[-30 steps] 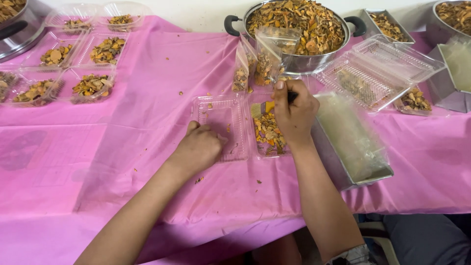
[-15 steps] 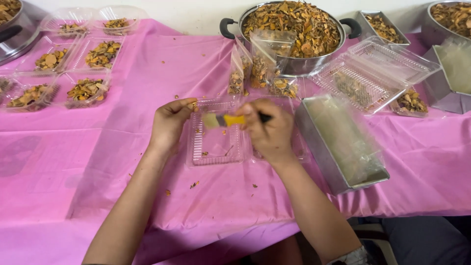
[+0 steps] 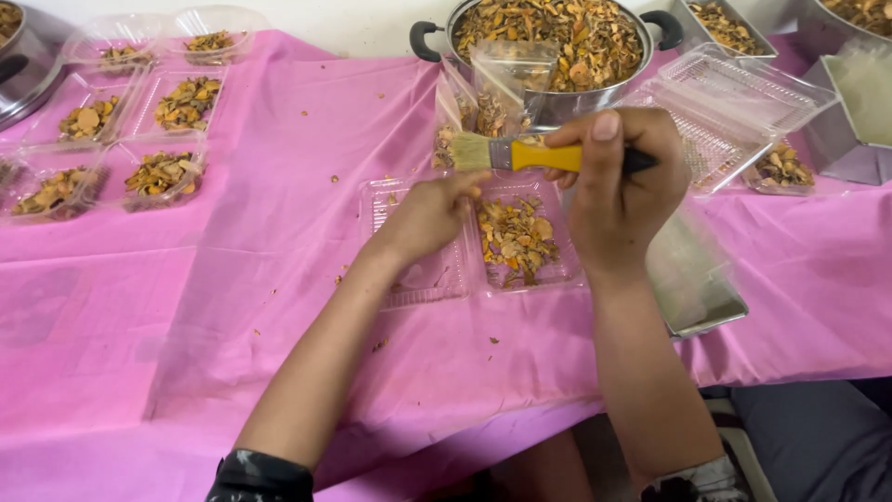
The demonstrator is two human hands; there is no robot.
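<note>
My right hand [image 3: 618, 191] grips a paintbrush [image 3: 520, 154] with a yellow handle, held level with its pale bristles pointing left. Under it lies an open clear plastic clamshell box [image 3: 418, 284]; its right half holds dried yellow-brown slices [image 3: 516, 240], its left half is bare. My left hand [image 3: 427, 216] rests on the box at the middle ridge, fingertips just below the bristles. Both sit on a pink tablecloth [image 3: 279, 307].
A big steel pot [image 3: 548, 42] of dried slices stands behind, with small filled bags [image 3: 483, 102] leaning on it. Filled clear boxes [image 3: 163, 172] line the left. Stacked clear lids [image 3: 734, 112] and steel trays [image 3: 697, 279] lie to the right.
The brush has risen above the box and my right hand moved right. My left hand shifted from the box's left corner to its middle. The view drew closer.
</note>
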